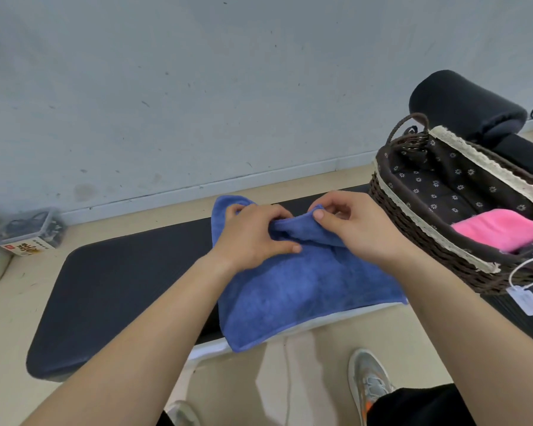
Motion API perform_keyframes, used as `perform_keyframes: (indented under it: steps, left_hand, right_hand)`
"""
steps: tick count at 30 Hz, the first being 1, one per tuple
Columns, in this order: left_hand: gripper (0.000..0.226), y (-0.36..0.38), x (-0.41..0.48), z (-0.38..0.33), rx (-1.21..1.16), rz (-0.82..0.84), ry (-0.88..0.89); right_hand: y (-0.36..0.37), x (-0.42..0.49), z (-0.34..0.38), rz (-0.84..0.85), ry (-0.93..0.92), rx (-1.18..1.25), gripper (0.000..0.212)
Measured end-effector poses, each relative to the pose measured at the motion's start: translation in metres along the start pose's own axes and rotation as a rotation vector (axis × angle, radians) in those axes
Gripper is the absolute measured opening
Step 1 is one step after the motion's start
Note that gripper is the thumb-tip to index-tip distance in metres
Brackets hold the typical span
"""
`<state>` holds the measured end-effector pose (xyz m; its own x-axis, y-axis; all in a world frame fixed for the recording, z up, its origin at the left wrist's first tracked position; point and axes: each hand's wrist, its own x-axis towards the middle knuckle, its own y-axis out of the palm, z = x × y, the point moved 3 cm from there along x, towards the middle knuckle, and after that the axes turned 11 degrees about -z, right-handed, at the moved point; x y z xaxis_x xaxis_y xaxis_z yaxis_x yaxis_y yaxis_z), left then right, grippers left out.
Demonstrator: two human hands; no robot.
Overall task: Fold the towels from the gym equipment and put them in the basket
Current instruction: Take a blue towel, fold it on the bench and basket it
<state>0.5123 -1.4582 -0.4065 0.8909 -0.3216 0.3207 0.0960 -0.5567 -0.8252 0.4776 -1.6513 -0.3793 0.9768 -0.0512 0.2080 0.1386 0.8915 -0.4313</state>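
Black bench [120,287] holds blue towel [305,290], basket [413,230] just beside.

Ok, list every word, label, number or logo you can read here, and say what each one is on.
Label on the clear plastic box on the floor: a red mark and large dark characters, too blurred to read.
White tag tied to the basket: faint print, too small to read.
Blue towel: no text.
Nothing here can be quoted.
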Motion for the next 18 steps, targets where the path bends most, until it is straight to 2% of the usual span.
perform_keyframes:
  steps: [3,7,11,16,18]
  left_hand:
    - [0.031,-0.002,0.006,0.025,0.234,-0.004,0.046]
    - [0.015,-0.013,0.012,0.053,0.369,-0.068,-0.007]
    - [0.012,-0.026,0.011,0.070,0.348,-0.131,-0.051]
    - [0.022,-0.044,-0.002,0.083,0.274,-0.112,-0.105]
    - [0.019,-0.051,-0.008,0.091,0.286,-0.139,-0.147]
  right_hand:
    - [-0.007,-0.003,-0.006,0.064,0.034,0.005,0.016]
    - [-0.015,-0.003,-0.017,0.077,0.110,0.002,0.017]
    - [-0.019,0.003,-0.031,-0.029,0.151,-0.036,0.017]
    - [-0.020,0.013,-0.036,-0.239,0.172,-0.105,0.016]
    - [-0.020,0.015,-0.035,-0.286,0.174,-0.149,0.015]
